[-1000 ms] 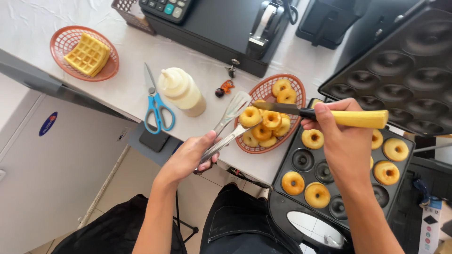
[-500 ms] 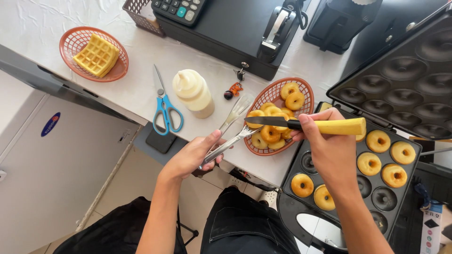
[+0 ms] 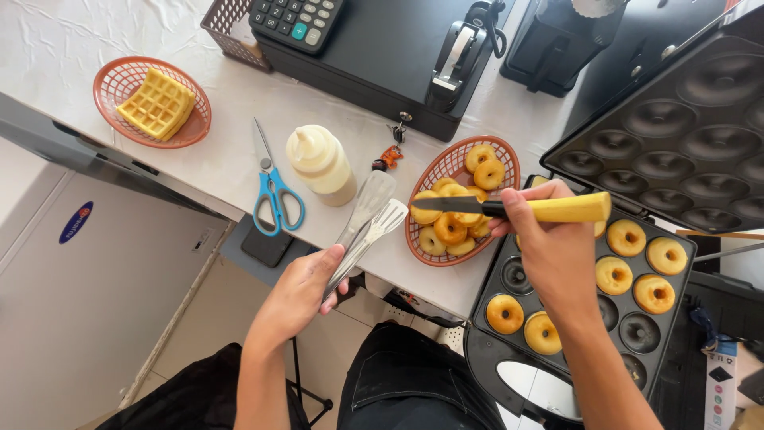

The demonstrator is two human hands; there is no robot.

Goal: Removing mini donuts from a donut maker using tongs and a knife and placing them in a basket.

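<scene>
My left hand [image 3: 306, 287] grips metal tongs [image 3: 368, 219], whose tips lie just left of an orange basket [image 3: 503, 151] filled with small golden donuts [image 3: 450, 229]. My right hand [image 3: 545, 247] holds a yellow-handled knife [image 3: 509, 208]; its dark blade reaches over the donuts in the basket. Under that hand sits an open black donut maker [image 3: 517, 279] with several baked donuts [image 3: 639, 267] in its moulds and some moulds bare.
A cream squeeze bottle [image 3: 321, 163] and blue scissors [image 3: 273, 191] lie left of the tongs. A second orange basket [image 3: 111, 76] with a waffle [image 3: 157, 103] is far left. A black cash drawer [image 3: 374, 48] with a calculator [image 3: 294, 20] stands behind. The maker's lid [image 3: 684, 127] is raised at right.
The tongs have drawn back left, away from the basket. The knife stays over the donuts while the view has shifted slightly.
</scene>
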